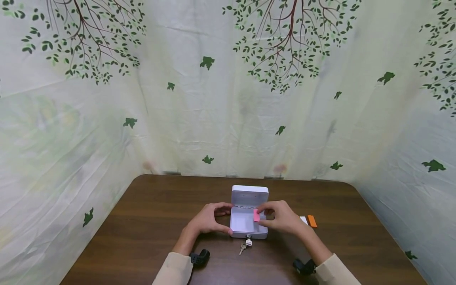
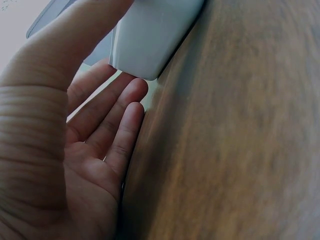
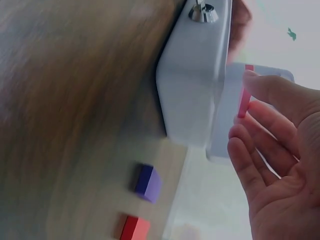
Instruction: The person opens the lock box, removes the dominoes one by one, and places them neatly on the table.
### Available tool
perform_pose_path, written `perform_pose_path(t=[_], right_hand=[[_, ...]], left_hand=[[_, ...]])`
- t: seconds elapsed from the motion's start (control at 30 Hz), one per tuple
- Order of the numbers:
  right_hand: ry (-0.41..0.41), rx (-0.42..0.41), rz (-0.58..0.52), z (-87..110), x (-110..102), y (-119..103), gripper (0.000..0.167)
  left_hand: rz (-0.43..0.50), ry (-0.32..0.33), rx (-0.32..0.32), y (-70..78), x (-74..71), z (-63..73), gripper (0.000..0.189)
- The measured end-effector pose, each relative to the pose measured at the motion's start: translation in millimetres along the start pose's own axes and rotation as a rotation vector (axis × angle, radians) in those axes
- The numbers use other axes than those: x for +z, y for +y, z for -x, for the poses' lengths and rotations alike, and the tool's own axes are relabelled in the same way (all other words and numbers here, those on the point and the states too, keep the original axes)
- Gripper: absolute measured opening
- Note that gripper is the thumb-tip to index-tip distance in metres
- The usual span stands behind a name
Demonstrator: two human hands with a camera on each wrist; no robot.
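Observation:
A small white metal lockbox [image 1: 244, 227] stands with its lid [image 1: 250, 195] raised at the back. Its left side is held by my left hand [image 1: 208, 220], thumb at the front corner and fingers toward the back. My right hand [image 1: 282, 217] pinches a pink block [image 1: 256, 215] between thumb and fingers over the box's open right part. In the right wrist view the pink block [image 3: 244, 100] looks thin and stands in front of the lid. A key [image 1: 243, 248] hangs with a tag from the lock on the box's front.
Right of the box, partly behind my right hand, lie a white piece [image 1: 303, 219] and an orange block [image 1: 312, 221]. The right wrist view shows two blocks there, one purple-sided [image 3: 148, 183] and one reddish [image 3: 135, 229]. A leaf-printed curtain [image 1: 231, 118] surrounds the brown table [image 1: 160, 202].

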State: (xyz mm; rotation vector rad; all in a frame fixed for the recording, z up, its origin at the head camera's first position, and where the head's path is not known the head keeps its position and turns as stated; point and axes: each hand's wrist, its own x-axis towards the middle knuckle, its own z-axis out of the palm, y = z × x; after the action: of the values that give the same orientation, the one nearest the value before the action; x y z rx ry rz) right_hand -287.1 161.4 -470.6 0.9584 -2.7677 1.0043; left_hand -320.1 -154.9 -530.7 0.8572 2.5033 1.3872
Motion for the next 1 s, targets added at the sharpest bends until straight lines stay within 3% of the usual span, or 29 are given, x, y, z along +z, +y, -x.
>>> perform_pose_path(t=[0.57, 1.0], right_hand=[[0.062, -0.020, 0.009, 21.0, -25.5, 14.0, 0.025], [0.093, 0.048, 0.000, 40.5, -42.0, 29.3, 0.027]], left_hand=[[0.028, 0.000, 0.012, 0.1, 0.4, 0.3, 0.080], [0.018, 0.006, 0.029, 2.5, 0.5, 1.2, 0.078]])
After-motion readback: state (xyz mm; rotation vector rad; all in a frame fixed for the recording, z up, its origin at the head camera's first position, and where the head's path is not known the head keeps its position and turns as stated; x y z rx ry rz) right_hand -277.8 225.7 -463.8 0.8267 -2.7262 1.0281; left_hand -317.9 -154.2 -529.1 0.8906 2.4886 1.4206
